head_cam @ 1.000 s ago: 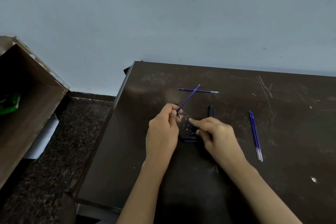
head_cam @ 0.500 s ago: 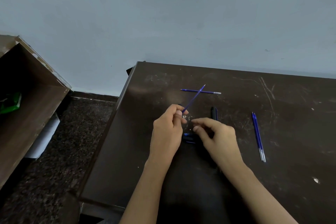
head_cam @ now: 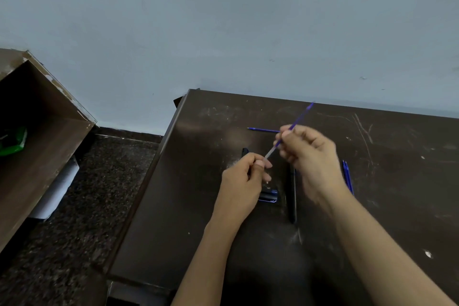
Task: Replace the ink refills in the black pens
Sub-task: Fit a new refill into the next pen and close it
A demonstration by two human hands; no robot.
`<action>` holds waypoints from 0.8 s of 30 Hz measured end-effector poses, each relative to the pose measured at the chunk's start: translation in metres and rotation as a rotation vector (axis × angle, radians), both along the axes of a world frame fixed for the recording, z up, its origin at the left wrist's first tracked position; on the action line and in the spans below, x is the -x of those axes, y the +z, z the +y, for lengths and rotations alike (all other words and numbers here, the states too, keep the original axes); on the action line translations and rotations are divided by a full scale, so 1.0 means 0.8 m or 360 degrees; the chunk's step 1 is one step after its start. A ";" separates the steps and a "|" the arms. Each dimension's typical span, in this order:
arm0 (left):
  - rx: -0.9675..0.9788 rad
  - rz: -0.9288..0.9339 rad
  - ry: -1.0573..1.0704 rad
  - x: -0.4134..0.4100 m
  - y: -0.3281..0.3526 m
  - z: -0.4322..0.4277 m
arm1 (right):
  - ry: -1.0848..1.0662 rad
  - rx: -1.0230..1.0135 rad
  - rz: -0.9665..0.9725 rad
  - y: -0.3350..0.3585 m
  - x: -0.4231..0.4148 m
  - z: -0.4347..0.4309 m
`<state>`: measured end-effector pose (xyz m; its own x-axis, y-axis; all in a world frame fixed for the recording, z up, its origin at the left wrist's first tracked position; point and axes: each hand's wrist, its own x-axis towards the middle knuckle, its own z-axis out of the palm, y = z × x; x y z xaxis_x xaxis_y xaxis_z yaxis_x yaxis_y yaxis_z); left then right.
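My right hand (head_cam: 310,156) pinches a thin blue refill (head_cam: 301,114) that slants from upper right down to my left hand (head_cam: 244,177). My left thumb and forefinger are closed at the refill's pale lower end. A black pen end (head_cam: 245,151) peeks out just above my left knuckles; I cannot tell whether I hold it. One black pen (head_cam: 293,196) lies on the dark table (head_cam: 198,206) between my hands. Beside it sits a small black and blue piece (head_cam: 269,197).
Another blue refill (head_cam: 262,129) lies farther back on the table, partly behind my right hand. Two blue refills (head_cam: 348,179) lie to the right of my right wrist. An open brown wooden cabinet (head_cam: 44,156) stands left, across a dark speckled floor gap.
My right hand has risen from the table and taken hold of the refill's upper part. The refill now stands higher and points further to the right. The left hand has barely moved.
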<state>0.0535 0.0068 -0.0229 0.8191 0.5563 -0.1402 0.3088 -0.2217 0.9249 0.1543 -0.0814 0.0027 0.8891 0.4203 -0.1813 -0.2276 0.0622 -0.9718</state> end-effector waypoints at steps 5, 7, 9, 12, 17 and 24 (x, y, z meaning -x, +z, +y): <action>-0.0010 0.0063 0.0040 0.004 -0.001 0.001 | 0.0078 0.0784 -0.1026 0.000 -0.062 0.008; -0.0021 0.0070 0.0078 0.004 -0.002 0.005 | 0.0385 0.1249 -0.1354 -0.018 -0.076 0.019; -0.0053 0.0077 0.0094 0.003 -0.004 0.010 | 0.0632 0.1488 -0.1444 -0.040 -0.081 0.028; -0.0093 0.0069 0.0082 0.002 -0.003 0.009 | 0.0739 0.1649 -0.1494 -0.057 -0.082 0.024; -0.0104 0.0072 0.0072 -0.001 0.000 0.008 | 0.0623 0.1608 -0.1521 -0.062 -0.085 0.024; -0.0109 0.0092 0.0074 0.000 -0.001 0.008 | 0.0486 0.1472 -0.1348 -0.062 -0.099 0.034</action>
<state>0.0538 0.0135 -0.0234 0.7837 0.6036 -0.1466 0.3727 -0.2681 0.8884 0.2332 -0.0544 -0.0469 0.7600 0.6474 0.0573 0.5917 -0.6527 -0.4731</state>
